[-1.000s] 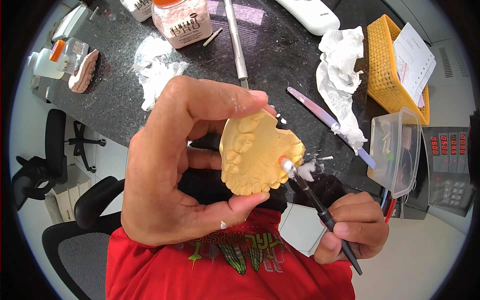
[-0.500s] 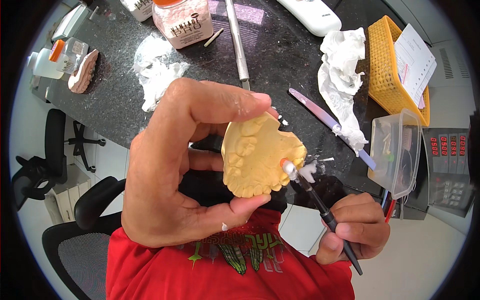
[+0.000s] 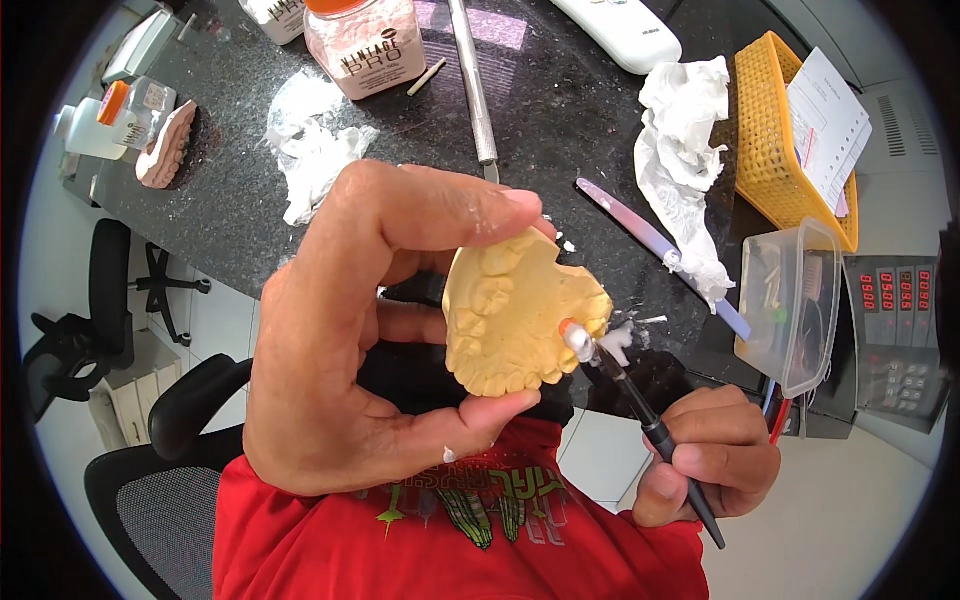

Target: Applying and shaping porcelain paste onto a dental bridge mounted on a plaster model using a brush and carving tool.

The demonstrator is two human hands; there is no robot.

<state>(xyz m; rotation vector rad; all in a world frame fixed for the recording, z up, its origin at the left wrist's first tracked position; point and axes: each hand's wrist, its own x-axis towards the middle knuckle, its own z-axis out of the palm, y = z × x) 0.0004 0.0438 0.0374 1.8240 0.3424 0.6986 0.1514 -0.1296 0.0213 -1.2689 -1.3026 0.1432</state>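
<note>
- Yellow plaster cast of teeth [image 3: 515,315] pinched in the left hand [image 3: 350,340], index finger over the top edge, thumb under the bottom edge, raised above the dark counter [image 3: 250,215] and close to the camera.
- Thin black brush [image 3: 650,430] gripped pencil-style in the right hand [image 3: 710,455], white-loaded tip touching the cast's right edge beside a small orange spot.
- Tooth rows on the cast facing up, running along its left and lower rim; flat pale-yellow middle; back edge angular.
- Back of the cast hidden by the left palm; lower end of the brush jutting out past the right fingers; white blob at the tip hard to tell apart from white bits on the counter behind.
- Beyond, on the counter: crumpled white tissue [image 3: 685,160] to the right, another white wad [image 3: 310,160] to the left, a long metal tool [image 3: 472,80] pointing toward the cast, a lilac-handled tool [image 3: 640,230] near the tissue.
- Jar with orange lid [image 3: 365,40] at the top, cut off by the rim; pink cast [image 3: 165,145] far left beside a small bottle [image 3: 120,115].
- Yellow basket [image 3: 770,140] with papers and a clear plastic box [image 3: 800,300] at the right.
- Red shirt [image 3: 450,540] and black chair [image 3: 150,480] below.
</note>
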